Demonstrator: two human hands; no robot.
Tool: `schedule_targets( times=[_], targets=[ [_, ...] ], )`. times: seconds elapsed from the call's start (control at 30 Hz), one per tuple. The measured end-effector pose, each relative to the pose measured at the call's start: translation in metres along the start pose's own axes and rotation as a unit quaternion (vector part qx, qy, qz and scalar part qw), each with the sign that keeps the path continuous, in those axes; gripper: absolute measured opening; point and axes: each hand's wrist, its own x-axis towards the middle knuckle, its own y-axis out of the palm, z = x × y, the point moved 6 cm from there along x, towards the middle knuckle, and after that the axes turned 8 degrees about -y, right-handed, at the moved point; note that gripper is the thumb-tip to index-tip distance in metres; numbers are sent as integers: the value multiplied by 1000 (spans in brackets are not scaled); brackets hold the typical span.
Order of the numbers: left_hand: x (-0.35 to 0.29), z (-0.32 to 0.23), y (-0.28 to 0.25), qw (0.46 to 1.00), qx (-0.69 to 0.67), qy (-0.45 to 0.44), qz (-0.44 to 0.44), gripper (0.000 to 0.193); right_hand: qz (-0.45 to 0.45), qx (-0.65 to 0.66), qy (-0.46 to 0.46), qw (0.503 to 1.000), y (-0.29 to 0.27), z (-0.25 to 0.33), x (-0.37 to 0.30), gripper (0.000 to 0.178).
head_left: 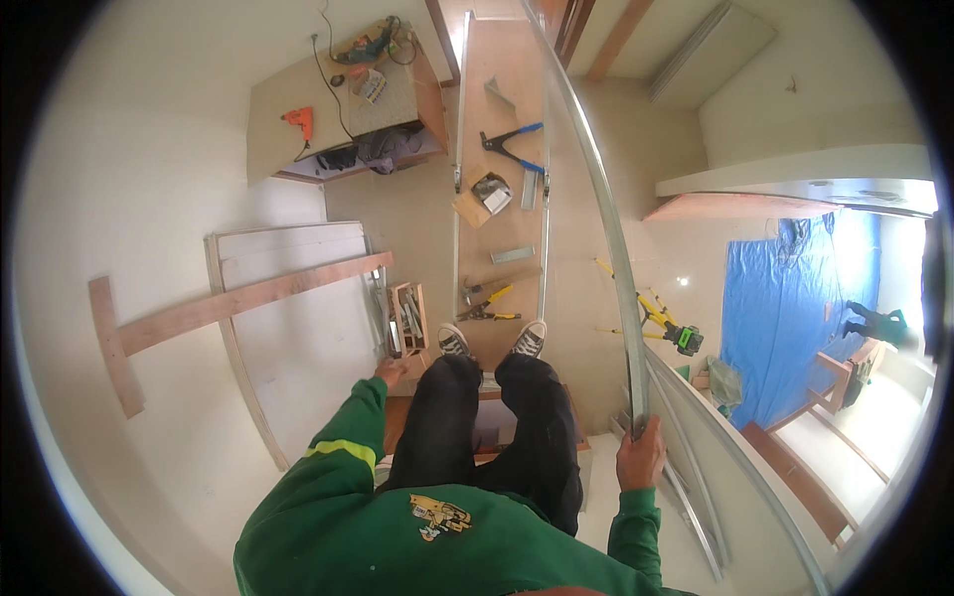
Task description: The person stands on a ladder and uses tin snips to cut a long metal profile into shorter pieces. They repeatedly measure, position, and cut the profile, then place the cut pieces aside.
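I look down from a raised plank platform [497, 129] at my legs and two sneakers. My right hand [641, 457] is shut on a long grey metal channel [596, 189] that runs from my hand up toward the top of the picture. My left hand [390, 372] hangs low beside my left knee, next to a small wooden tool caddy [407, 316]; whether it grips anything I cannot make out. On the plank in front of my feet lie a hammer [497, 283], yellow-handled pliers [489, 301] and blue-handled snips [515, 147].
A wooden workbench [343, 114] at the top left carries an orange drill and cables. Boards lean on the wall at left. A laser level on a yellow tripod [676, 333] stands on the floor right, beside a blue tarp [795, 308]. More metal channels lie by my right hand.
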Motion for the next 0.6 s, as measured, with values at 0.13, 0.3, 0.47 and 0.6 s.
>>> schedule_targets(
  times=[0.13,0.3,0.47,0.6],
  targets=[
    [-57,26,-17,998,-57,-1,18,102,-23,-18,-20,999,-20,7,-21,52],
    [-80,40,-31,992,-119,31,13,99,-17,-8,-15,1000,-60,29,-37,53],
    [-101,24,-55,986,-152,59,30,96,-20,-45,-26,998,-96,46,-60,54],
    [-148,12,-71,976,-202,57,55,92,-15,-69,-14,997,-100,34,-69,58]
  ],
)
